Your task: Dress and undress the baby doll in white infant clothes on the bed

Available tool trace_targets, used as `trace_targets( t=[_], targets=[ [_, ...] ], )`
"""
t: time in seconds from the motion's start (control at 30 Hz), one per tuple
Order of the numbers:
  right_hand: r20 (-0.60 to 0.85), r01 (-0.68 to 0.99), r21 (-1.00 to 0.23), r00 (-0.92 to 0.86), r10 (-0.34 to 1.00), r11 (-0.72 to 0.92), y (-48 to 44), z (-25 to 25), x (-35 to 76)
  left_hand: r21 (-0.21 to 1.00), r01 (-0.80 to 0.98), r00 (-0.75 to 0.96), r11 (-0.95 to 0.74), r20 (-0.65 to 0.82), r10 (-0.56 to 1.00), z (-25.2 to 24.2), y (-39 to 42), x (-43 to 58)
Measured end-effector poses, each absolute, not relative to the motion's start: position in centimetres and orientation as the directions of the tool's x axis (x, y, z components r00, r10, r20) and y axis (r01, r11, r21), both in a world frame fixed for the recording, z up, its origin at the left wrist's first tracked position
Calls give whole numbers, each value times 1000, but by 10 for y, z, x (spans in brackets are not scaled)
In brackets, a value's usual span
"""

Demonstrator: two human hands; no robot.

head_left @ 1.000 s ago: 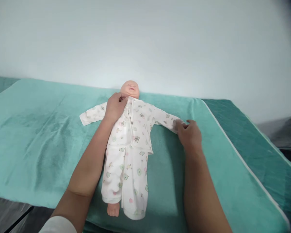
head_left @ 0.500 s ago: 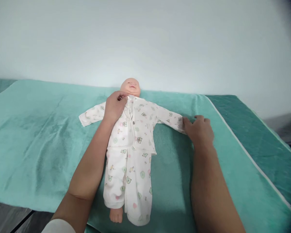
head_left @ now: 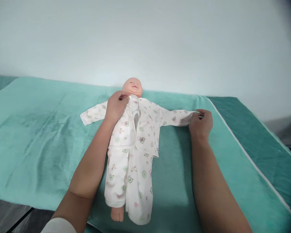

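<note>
A baby doll [head_left: 132, 86] lies on its back, dressed in a white printed jacket [head_left: 147, 129] and matching trousers [head_left: 139, 181]. My left hand [head_left: 117, 105] pinches the jacket's front edge at the collar, just below the doll's chin. Out to the right, my right hand [head_left: 201, 123] grips the cuff end of the jacket's sleeve, which is stretched nearly straight. The front of the jacket gapes a little at the chest. On the left the other sleeve lies spread flat, with no doll's hand showing. One bare foot [head_left: 117, 214] sticks out of a trouser leg; the other foot is hidden.
A light green cloth [head_left: 50, 136] with a pale edge covers the table, over a darker green cover [head_left: 252, 129] at the right. A plain pale wall [head_left: 145, 42] rises behind. Grey floor [head_left: 5, 215] shows at the lower left.
My right hand has moved up, pulling the sleeve straighter and more level. The jacket front has opened wider at the chest. My left hand keeps its hold at the collar.
</note>
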State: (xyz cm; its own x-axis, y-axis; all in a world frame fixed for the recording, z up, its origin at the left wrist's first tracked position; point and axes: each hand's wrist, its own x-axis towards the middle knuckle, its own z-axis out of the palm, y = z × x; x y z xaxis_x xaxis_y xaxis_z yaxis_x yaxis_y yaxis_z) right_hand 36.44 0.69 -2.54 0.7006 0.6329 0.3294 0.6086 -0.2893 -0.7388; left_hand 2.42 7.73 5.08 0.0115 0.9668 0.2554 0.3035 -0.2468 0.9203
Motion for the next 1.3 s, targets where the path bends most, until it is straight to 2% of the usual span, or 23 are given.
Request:
trace_targets(
  t=[0.13,0.2,0.27,0.37,0.5,0.63,0.7,0.77,0.83,0.97,1.2,1.3],
  targets=[
    [544,715,-689,618,567,-120,2,-11,323,908,340,15,-246,256,966,52,78,26],
    [535,680,-732,526,661,51,3,5,285,906,348,24,-241,248,968,53,78,26],
    [439,583,-800,406,802,143,9,24,244,909,339,31,-241,246,969,53,78,26],
    [285,596,-797,225,932,100,27,50,197,903,334,25,-269,277,960,54,77,26],
    [92,715,-693,211,973,-90,56,70,176,897,315,14,-310,322,947,51,77,26],
    [88,727,-681,200,976,-88,65,69,182,917,186,-8,-351,359,933,47,79,27],
    [121,648,-761,202,972,-40,64,66,185,920,123,-25,-371,377,926,47,79,28],
    [161,480,-877,222,962,36,62,63,183,923,105,-16,-371,374,927,47,79,29],
    [201,328,-938,254,946,111,62,60,178,929,120,3,-350,352,936,48,79,29],
    [251,284,-944,279,927,170,63,53,169,936,130,40,-326,324,945,49,81,29],
    [251,73,-967,146,957,243,62,39,181,941,121,71,-315,308,949,46,82,30],
    [248,64,-968,120,961,241,62,39,183,947,102,72,-306,300,951,44,84,30]
  ],
)
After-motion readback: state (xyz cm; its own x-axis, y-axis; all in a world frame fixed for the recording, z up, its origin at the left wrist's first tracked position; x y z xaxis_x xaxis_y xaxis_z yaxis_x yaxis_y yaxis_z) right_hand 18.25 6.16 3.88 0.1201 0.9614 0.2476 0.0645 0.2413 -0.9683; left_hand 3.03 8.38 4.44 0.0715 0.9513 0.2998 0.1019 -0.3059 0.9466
